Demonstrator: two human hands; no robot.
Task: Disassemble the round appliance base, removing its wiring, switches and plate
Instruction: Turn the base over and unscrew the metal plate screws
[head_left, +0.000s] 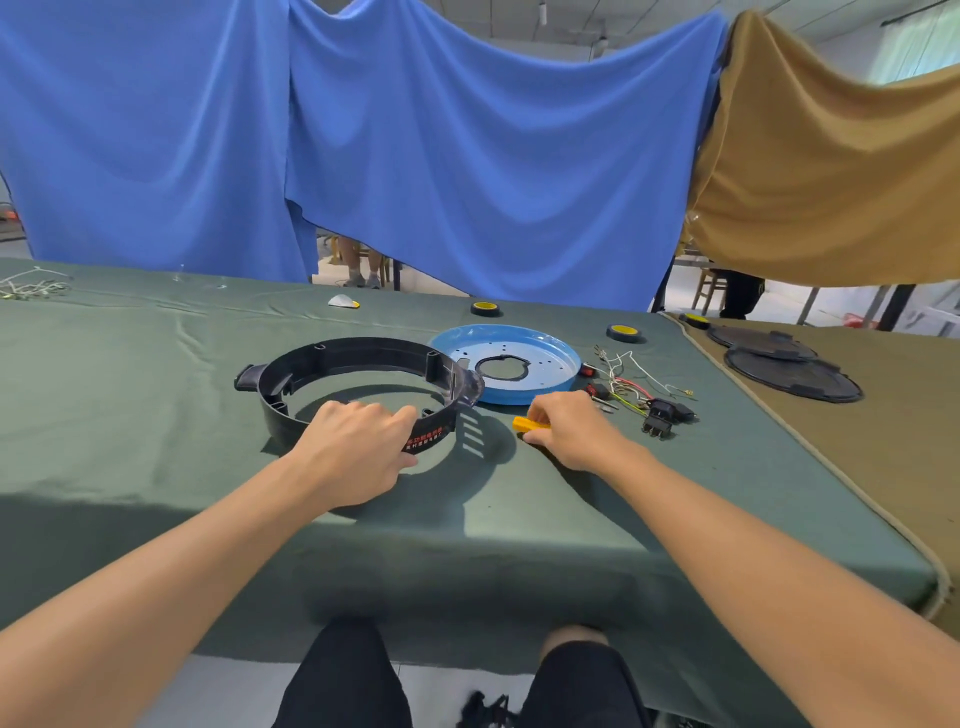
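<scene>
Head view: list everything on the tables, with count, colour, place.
black ring: 1, black, centre of green table
plate: 1, blue, behind the ring, to its right
wiring: 1 loose bundle, mixed colours, right of plate
switches: cluster, black, at wiring's near end
tape rolls: 3, black with yellow centres, far edge
round covers: 2, black, tan table at right
yellow tool: 1, in right hand
left hand: grips ring's near wall
right hand: holds yellow tool

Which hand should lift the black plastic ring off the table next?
Probably left. The left hand grips the black plastic ring at its near rim, so it can lift straight away. The right hand is occupied, pinching a yellow tool handle beside the ring.
</scene>
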